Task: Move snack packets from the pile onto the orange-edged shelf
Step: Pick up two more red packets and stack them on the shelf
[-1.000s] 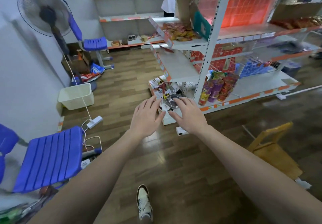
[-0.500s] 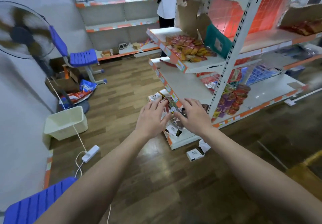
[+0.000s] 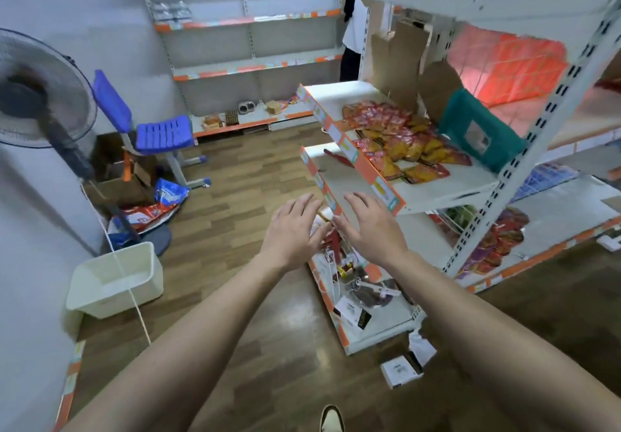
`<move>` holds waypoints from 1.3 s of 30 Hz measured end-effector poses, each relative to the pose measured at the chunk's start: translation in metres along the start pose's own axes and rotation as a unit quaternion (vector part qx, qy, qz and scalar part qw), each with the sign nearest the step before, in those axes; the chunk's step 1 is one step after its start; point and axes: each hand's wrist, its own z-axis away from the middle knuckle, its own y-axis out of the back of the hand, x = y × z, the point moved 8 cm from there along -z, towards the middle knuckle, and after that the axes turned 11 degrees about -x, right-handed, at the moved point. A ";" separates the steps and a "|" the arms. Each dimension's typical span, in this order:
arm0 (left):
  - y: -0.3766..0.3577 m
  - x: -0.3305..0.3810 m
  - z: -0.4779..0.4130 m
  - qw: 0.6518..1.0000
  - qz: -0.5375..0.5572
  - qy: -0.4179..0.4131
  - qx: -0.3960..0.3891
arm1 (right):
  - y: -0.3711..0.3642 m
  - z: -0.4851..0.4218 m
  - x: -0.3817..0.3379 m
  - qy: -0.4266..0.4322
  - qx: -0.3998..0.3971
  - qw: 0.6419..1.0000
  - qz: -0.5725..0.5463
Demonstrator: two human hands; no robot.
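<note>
Both hands out front, empty, held toward the shelf unit.
Left hand (image 3: 295, 230) and right hand (image 3: 371, 230) have fingers loosely spread with nothing gripped, flanking the near corner of the bare orange-edged shelf (image 3: 342, 179). Snack packets (image 3: 400, 142) lie piled on the tier above, beyond the fingertips, next to a teal bag (image 3: 477, 132). Guess: hands are paired to scoop several at once, and the bare tier is the drop spot, right under the pile. Can't tell if the pale item between the hands is touched.
</note>
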 end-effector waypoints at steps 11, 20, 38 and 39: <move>0.003 -0.046 -0.167 0.999 0.006 -0.037 -0.010 | 0.015 -0.150 0.060 -0.045 0.006 0.999 0.015; 0.009 -0.080 -0.291 0.987 0.017 -0.155 -0.025 | 0.011 -0.253 0.094 -0.150 0.046 0.987 0.025; 0.007 -0.067 -0.470 0.962 0.092 -0.233 -0.106 | 0.026 -0.308 0.171 -0.454 0.115 0.884 -0.015; 0.003 -0.065 -0.478 0.964 0.095 -0.218 -0.120 | 0.027 -0.312 0.177 -0.458 0.114 0.881 -0.017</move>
